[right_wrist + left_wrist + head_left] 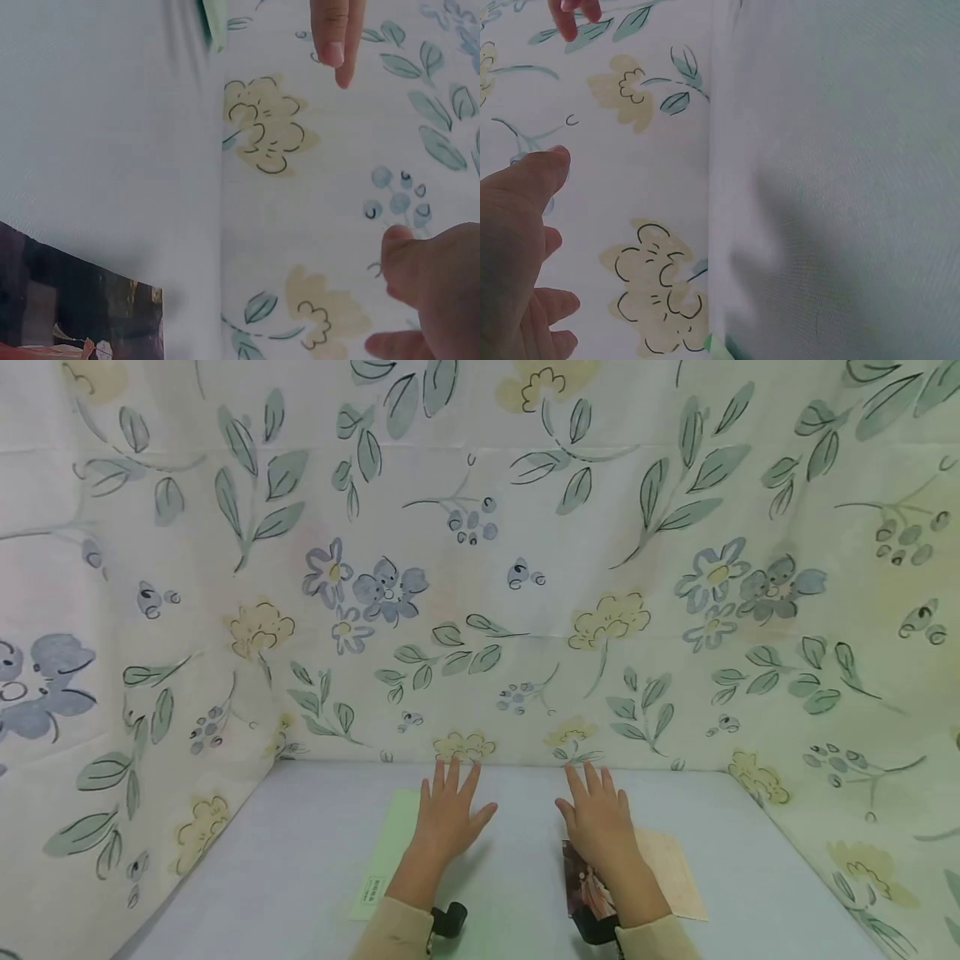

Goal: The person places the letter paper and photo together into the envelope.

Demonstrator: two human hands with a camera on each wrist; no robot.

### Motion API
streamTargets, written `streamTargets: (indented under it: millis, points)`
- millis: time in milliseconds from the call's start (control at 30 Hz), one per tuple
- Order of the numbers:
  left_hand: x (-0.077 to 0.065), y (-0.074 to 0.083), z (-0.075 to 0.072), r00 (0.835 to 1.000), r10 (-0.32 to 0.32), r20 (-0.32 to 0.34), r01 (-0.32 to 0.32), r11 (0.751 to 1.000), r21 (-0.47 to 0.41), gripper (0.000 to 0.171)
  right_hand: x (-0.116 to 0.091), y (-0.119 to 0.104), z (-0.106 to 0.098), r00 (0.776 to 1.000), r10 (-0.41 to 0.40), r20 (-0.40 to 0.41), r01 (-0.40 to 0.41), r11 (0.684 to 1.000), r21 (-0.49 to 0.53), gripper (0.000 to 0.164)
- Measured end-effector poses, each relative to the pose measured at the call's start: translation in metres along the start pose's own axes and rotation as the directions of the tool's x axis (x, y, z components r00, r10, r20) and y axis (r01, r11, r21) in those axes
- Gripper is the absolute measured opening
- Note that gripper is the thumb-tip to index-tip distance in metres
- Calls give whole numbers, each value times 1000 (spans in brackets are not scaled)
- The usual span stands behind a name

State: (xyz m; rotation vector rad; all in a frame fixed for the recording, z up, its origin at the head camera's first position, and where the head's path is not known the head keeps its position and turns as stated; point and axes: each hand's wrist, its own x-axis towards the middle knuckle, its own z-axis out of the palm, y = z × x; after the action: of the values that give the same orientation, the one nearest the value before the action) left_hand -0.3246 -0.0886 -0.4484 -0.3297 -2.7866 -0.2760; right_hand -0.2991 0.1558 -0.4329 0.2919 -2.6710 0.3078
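Observation:
Both hands reach forward over the white table with their fingers spread and nothing held. My left hand is over the right edge of a pale green sheet, which carries a small printed label near its lower end. My right hand extends above a dark printed picture and a light tan sheet, and the forearm hides parts of both. In the right wrist view the picture shows a dark scene with some red. A green corner pokes into the left wrist view.
A floral cloth hangs behind the table and along both sides, meeting the tabletop at its back edge. Black camera mounts sit at the wrists, below pale sleeves.

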Motion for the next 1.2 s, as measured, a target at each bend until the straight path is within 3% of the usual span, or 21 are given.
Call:
streamTargets:
  millis: [167, 500, 767, 1033, 1200]
  points:
    - [-7, -12, -4, 999, -32, -6, 32, 999, 20, 72, 3, -9, 4, 998, -12, 68, 11, 1000, 11, 58]
    - [-18, -31, -15, 999, -46, -5, 46, 998, 30, 75, 9, -17, 10, 993, -50, 108, 45, 998, 52, 62]
    - [-20, -23, -13, 1000, -16, 15, 16, 1000, -26, 71, -7, -1, 5, 985, -52, 164, 37, 995, 98, 66]
    - [-8, -21, -19, 997, -71, 34, 70, 997, 9, 70, -11, 19, -14, 973, -55, 223, 29, 993, 118, 76]
    - [-10, -27, -26, 995, -97, 20, 97, 995, -3, 63, -9, 21, -15, 960, -72, 270, 34, 989, 141, 82]
